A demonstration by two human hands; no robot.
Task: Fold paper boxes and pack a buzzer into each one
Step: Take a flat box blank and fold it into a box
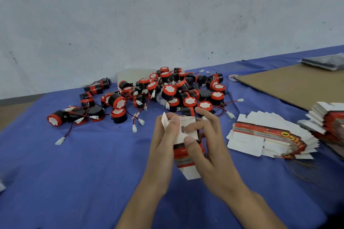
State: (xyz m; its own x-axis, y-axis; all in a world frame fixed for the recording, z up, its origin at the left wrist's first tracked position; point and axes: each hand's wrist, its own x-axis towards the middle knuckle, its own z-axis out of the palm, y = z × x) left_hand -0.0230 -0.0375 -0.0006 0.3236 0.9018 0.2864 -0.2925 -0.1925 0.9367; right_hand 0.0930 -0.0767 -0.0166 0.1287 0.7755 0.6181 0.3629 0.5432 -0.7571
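A: Where's the box (184, 161)?
B: Just in front of the buzzer pile (167, 91), left hand (163, 139) pinching its white flap, right hand (212, 147) curled round its body
A: Flat boxes (260, 136)?
B: Right of that pile

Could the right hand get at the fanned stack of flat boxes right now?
Probably not yet. Only bare blue cloth separates it from the stack, but the right hand, with the left hand, grips the half-folded box and must let go first.
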